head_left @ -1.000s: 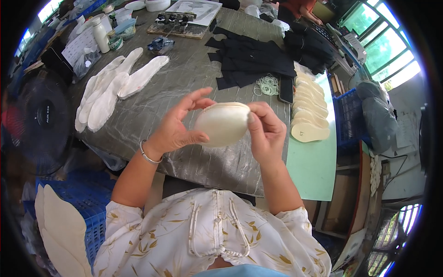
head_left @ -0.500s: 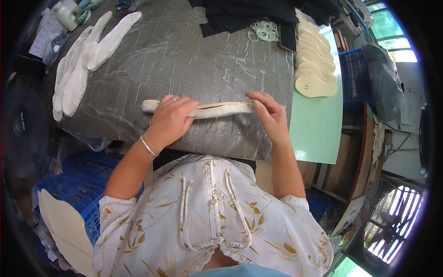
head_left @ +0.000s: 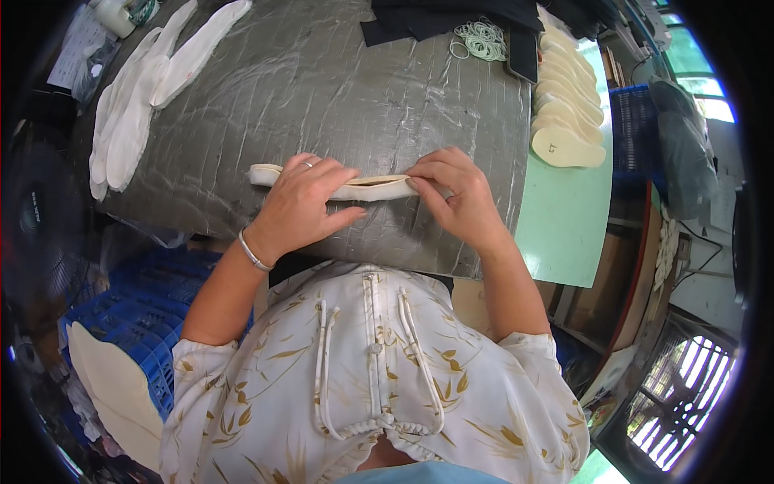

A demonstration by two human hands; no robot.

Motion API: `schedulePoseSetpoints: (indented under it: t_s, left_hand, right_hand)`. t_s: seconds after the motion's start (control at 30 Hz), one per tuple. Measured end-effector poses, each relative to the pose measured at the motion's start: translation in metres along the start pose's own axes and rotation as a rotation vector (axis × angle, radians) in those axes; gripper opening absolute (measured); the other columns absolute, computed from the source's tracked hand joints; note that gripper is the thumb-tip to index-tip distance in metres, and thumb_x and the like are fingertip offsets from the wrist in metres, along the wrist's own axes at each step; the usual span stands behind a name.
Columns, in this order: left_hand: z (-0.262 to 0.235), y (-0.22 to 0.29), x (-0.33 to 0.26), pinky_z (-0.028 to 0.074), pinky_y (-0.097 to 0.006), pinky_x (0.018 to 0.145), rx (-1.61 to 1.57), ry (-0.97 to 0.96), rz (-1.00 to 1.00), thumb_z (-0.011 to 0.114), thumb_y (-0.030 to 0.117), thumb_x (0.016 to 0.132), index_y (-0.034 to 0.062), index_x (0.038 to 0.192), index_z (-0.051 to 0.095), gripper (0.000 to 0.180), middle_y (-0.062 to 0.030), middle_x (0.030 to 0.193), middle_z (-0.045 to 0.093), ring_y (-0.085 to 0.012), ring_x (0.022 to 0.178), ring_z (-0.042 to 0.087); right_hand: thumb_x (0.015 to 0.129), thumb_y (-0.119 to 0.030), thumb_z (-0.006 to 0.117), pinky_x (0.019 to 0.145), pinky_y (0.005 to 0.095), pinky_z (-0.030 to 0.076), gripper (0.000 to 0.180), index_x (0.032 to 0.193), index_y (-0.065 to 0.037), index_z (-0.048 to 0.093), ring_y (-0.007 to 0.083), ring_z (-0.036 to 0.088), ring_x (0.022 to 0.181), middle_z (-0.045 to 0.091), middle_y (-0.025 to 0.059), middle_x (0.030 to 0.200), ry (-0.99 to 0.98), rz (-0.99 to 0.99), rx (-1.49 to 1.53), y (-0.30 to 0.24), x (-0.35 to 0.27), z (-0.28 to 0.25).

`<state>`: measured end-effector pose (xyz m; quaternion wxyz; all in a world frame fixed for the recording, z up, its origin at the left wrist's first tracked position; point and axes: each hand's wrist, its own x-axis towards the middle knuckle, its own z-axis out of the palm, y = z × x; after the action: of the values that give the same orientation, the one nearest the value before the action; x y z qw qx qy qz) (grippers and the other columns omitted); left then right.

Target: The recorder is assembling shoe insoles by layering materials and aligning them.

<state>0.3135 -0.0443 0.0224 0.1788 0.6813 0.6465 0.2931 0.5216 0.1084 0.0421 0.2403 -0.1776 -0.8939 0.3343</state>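
A long white cloth piece shaped like an insole [head_left: 355, 192] stands on its edge near the front of the grey table, seen edge-on. Along its top runs a gap between the layers, tan inside. Over its left half lies my left hand [head_left: 300, 198], fingers bent across it and thumb spread apart in front. My right hand [head_left: 459, 198] pinches the right end between thumb and fingertips. The part beneath my left hand is hidden; its left end sticks out past the knuckles.
White cloth insole shapes [head_left: 129, 121] lie piled at the left. At right, a row of cream insoles [head_left: 568, 147] overlaps on a green board [head_left: 564, 234]. Black cloth [head_left: 447, 18], pale rubber bands [head_left: 482, 40] and a phone [head_left: 522, 55] lie at the back. Blue crates [head_left: 133, 315] stand lower left.
My right hand has moved left and closed on the right end. The thumb of my left hand has swung out from the piece. The view has shifted slightly.
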Motion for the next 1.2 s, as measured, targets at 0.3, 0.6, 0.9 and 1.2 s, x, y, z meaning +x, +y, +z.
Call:
schedulePoseSetpoints:
  t_s: [0.3, 0.6, 0.9, 1.2]
  left_hand:
    - [0.006, -0.007, -0.005, 0.039, -0.042, 0.102, -0.153, 0.069, 0.038, 0.065, 0.013, 0.092, 0.0019, 0.108, 0.070, 0.020, -0.0083, 0.098, 0.068, -0.0238, 0.092, 0.063]
    - [0.013, -0.011, -0.008, 0.039, -0.042, 0.101, -0.155, 0.127, 0.047, 0.065, 0.012, 0.091, 0.0050, 0.106, 0.072, 0.017, -0.0061, 0.096, 0.069, -0.0225, 0.090, 0.064]
    - [0.006, -0.011, -0.011, 0.041, -0.044, 0.099, -0.101, 0.197, 0.065, 0.068, 0.011, 0.087, 0.0050, 0.105, 0.071, 0.019, -0.0076, 0.096, 0.069, -0.0249, 0.091, 0.064]
    - [-0.026, -0.055, -0.044, 0.034, -0.046, 0.111, -0.053, 0.155, -0.108, 0.071, 0.017, 0.086, 0.0060, 0.118, 0.068, 0.033, -0.0090, 0.119, 0.065, -0.0268, 0.116, 0.059]
  right_hand:
    - [0.078, -0.014, 0.079, 0.073, 0.0369, 0.049, 0.021, 0.097, -0.006, 0.075, 0.0261, 0.062, 0.079, 0.069, 0.0077, 0.087, -0.074, -0.034, -0.078, -0.014, 0.006, 0.007]
    - [0.080, -0.010, 0.075, 0.074, 0.0360, 0.047, 0.009, 0.087, -0.005, 0.073, 0.0239, 0.062, 0.082, 0.068, 0.0051, 0.086, -0.133, -0.079, -0.173, -0.024, 0.013, 0.016]
    - [0.079, -0.013, 0.075, 0.076, 0.0360, 0.047, 0.011, 0.088, -0.007, 0.072, 0.0232, 0.060, 0.080, 0.067, 0.0034, 0.086, -0.138, -0.148, -0.269, -0.035, 0.022, 0.031]
    - [0.080, -0.010, 0.073, 0.077, 0.0359, 0.046, 0.008, 0.088, -0.007, 0.072, 0.0235, 0.060, 0.081, 0.065, 0.0034, 0.085, -0.174, -0.089, -0.271, -0.037, 0.022, 0.029]
